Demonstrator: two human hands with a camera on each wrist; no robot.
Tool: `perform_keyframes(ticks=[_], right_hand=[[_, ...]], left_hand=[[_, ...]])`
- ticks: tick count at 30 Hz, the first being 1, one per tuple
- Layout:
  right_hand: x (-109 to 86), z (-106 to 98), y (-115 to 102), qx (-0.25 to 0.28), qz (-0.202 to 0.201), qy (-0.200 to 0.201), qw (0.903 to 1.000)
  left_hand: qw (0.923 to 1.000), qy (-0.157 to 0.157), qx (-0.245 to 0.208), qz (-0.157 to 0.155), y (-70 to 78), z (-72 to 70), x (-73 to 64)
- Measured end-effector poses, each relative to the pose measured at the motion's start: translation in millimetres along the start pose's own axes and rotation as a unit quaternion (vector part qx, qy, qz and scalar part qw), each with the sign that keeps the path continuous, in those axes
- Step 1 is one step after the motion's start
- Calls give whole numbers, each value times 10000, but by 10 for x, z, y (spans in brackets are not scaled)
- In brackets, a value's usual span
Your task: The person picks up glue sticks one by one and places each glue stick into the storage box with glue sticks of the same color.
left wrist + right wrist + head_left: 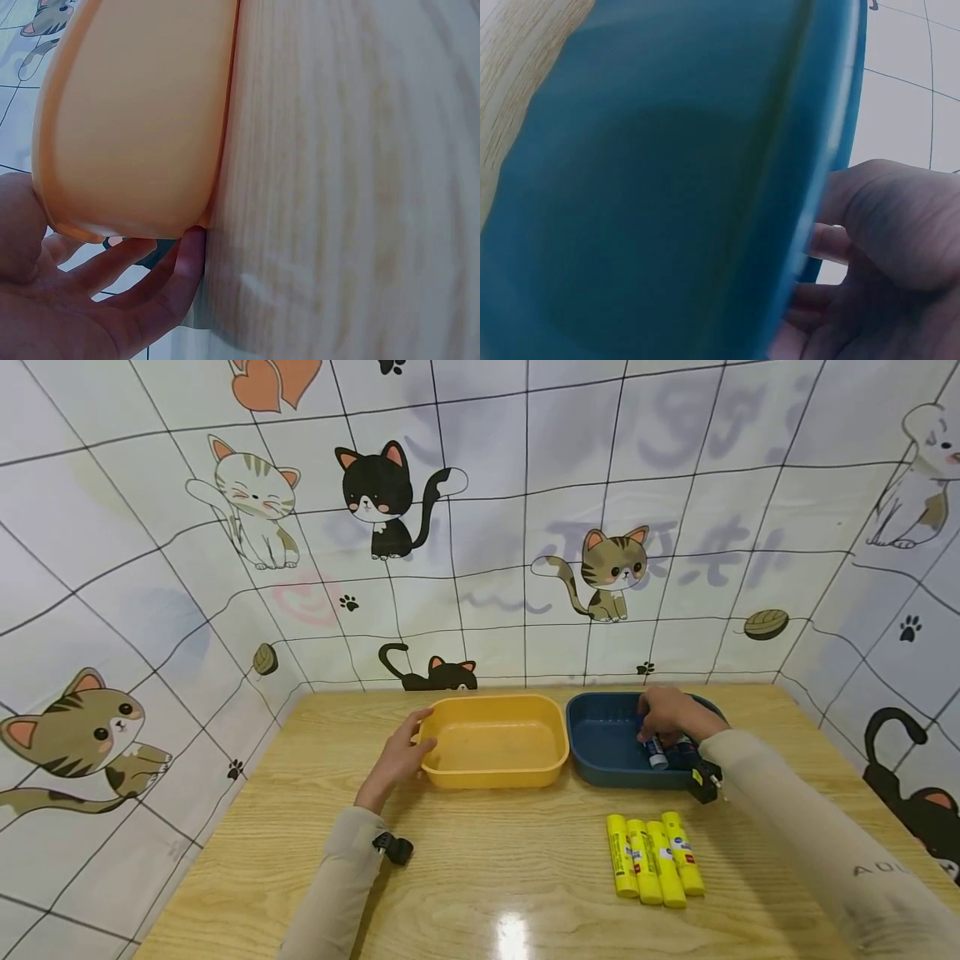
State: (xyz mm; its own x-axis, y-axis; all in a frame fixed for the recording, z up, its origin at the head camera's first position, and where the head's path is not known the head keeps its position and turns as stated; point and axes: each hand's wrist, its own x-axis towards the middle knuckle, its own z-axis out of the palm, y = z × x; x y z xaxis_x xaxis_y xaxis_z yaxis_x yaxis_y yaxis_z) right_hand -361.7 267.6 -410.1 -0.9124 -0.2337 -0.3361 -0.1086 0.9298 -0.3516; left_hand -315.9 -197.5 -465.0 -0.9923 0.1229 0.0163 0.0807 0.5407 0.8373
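My left hand (401, 752) grips the left end of a yellow plastic tray (495, 778). Its thumb lies over the rim and the fingers sit against the outer wall, as the left wrist view shows at the orange-looking tray (150, 120). Inside a dark blue tray (600, 768), my right hand (671, 712) reaches down, fingers curled at a dark blue stick with a pale end (657, 756); the fingertips are partly hidden. Another dark stick (686, 747) lies beside it. In the right wrist view the blue tray's wall (667, 187) hides the fingertips of the hand (885, 262).
Several yellow glue sticks (655, 862) lie side by side on the wooden table (480, 868), in front of the blue tray. The two trays stand next to each other near the table's back edge. A cat-print wall covering (495, 527) encloses the back and sides.
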Motion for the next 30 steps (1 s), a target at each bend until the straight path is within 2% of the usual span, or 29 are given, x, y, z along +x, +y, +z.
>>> perform_keyframes(ticks=[8,17,25,30], right_hand=[[15,30,30,65,92,-138,9998],[-8,33,2,-58,-65,93,9999],[-83,33,-32,-115,-107,147,9998],[-149,35,-43,-206,-182,333,9991]], left_hand=[[10000,-30,1,64,5,17,-1],[10000,-18,-1,67,-4,4,11],[10000,-40,4,72,-17,-2,15],[9999,-54,-17,92,0,8,17]])
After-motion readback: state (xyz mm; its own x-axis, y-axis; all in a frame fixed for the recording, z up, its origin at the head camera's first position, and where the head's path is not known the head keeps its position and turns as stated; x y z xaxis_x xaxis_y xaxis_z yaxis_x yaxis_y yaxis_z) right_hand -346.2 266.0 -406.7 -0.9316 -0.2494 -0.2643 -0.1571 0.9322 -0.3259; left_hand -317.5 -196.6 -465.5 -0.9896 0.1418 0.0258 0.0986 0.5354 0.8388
